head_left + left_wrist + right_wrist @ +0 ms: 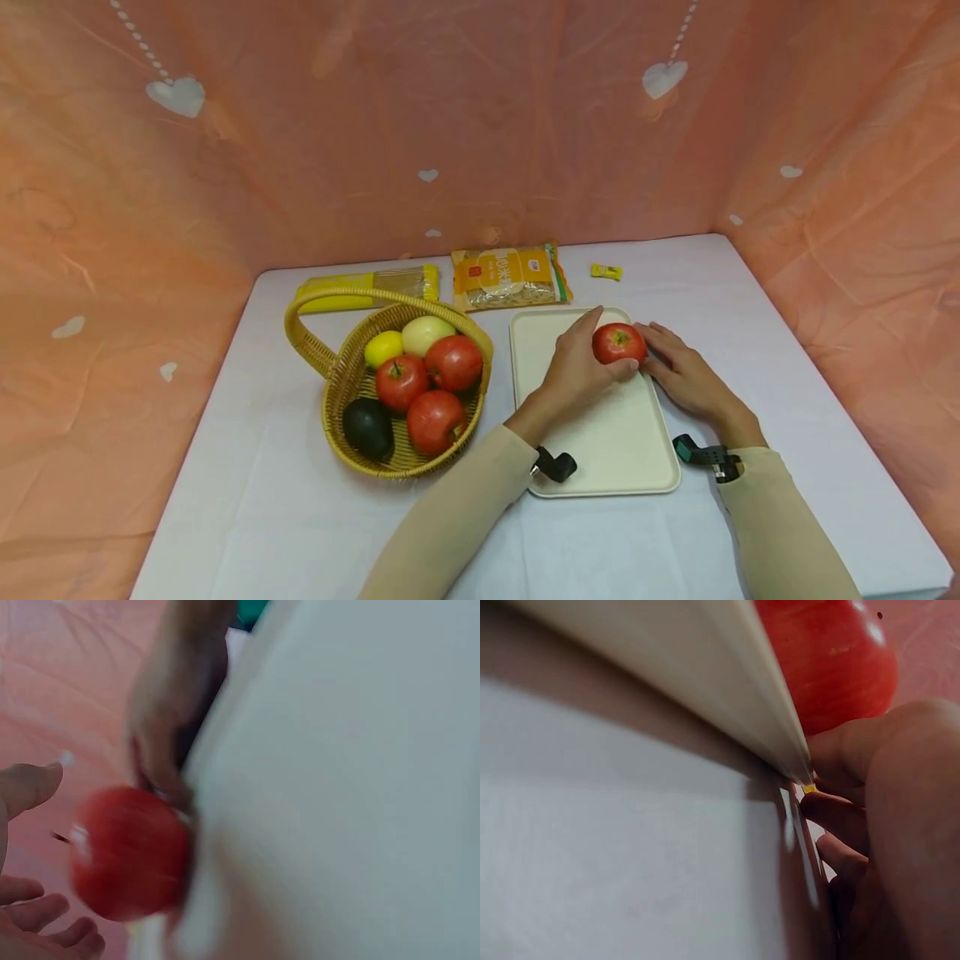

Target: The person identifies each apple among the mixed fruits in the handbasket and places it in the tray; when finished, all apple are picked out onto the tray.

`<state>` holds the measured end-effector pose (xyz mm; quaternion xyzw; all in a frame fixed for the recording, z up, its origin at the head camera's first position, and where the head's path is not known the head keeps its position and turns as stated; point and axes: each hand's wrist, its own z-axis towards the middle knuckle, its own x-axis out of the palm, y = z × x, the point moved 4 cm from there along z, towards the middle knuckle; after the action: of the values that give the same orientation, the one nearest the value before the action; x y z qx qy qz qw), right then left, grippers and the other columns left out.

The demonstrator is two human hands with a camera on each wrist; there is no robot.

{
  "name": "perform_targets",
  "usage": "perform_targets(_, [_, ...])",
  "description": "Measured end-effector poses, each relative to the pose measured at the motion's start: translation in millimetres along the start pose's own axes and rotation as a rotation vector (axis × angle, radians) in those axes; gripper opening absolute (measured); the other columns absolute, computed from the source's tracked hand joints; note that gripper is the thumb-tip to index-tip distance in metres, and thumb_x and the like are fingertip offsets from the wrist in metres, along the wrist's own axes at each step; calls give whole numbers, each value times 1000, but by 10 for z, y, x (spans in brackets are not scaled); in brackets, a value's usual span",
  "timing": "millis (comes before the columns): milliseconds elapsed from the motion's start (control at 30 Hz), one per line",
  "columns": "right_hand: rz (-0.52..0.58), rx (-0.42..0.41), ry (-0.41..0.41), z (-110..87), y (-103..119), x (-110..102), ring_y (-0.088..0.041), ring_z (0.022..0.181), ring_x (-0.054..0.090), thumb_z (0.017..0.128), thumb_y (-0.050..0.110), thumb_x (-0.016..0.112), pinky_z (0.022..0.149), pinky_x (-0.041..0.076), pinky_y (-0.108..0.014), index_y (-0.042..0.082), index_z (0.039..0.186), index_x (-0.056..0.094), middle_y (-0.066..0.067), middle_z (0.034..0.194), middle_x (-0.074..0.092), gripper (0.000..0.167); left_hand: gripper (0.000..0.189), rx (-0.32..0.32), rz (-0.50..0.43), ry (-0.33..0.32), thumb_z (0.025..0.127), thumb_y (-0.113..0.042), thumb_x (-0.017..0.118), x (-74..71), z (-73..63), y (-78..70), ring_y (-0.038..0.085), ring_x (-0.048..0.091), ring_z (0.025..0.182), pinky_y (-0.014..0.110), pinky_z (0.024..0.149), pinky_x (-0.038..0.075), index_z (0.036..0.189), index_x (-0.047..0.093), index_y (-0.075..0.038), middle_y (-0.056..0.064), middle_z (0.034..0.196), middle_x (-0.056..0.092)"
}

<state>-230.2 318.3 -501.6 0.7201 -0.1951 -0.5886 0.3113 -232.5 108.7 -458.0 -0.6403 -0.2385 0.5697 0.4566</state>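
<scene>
A red apple (619,342) sits near the far right corner of a cream rectangular tray (607,450). My left hand (581,362) is beside the apple on its left. In the left wrist view its fingers (37,911) are spread, with a gap between them and the apple (127,855). At the tray's right edge, my right hand (693,379) grips the rim. The right wrist view shows the thumb over the rim and the fingers (836,817) below it, close to the apple (829,667).
Left of the tray stands a wicker basket (333,417) with apples, an avocado (368,428) and yellow and pale fruit. Behind lie a yellow noodle pack (345,292), a yellow-orange food bag (510,277) and a small yellow wrapped piece (607,272). Pink curtains surround the white table.
</scene>
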Motion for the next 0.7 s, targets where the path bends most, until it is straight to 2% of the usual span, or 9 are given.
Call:
perform_targets(100, [-2,-1,3,14,0,9,-45,170,12,114,29,55,125,17,-83,24,174,33,-18,182,24,65,91,63,-1,-1,90,-32,92,-102,-110,-137,27,58,146,32,116,53,166,46,-12,6,166,55])
perform_targets(200, [-7,-12,-1,20,4,6,-46,169,13,114,29,55,124,17,-84,22,174,34,-19,181,25,64,87,130,-28,51,89,-33,93,-188,-256,-261,21,66,138,28,111,56,163,52,-12,5,157,64])
perform_targets(400, [-14,-22,-7,13,2,1,-48,168,14,115,33,55,124,17,-85,22,173,35,-20,181,25,63,81,179,-133,218,90,-30,92,-325,-614,-371,12,67,137,25,115,52,161,56,-15,1,156,66])
perform_targets(533, [-12,-26,-12,9,7,5,-48,168,15,114,33,55,123,18,-86,23,173,35,-20,181,25,63,75,239,-260,353,92,-19,91,-452,-864,-363,8,64,140,21,115,51,159,58,-12,0,158,64])
perform_targets(633, [-10,-32,-14,3,16,-1,-48,168,15,114,33,55,123,18,-86,23,173,35,-20,181,25,63,73,249,-354,455,92,-10,89,-596,-1038,-333,8,62,142,22,116,50,158,58,-10,2,158,64])
perform_targets(700, [-9,-36,-14,-3,24,-9,-48,168,15,114,32,55,123,18,-85,22,173,35,-20,180,26,63,73,261,-377,508,92,-7,87,-711,-1142,-305,8,62,142,25,118,50,159,57,-9,5,158,64])
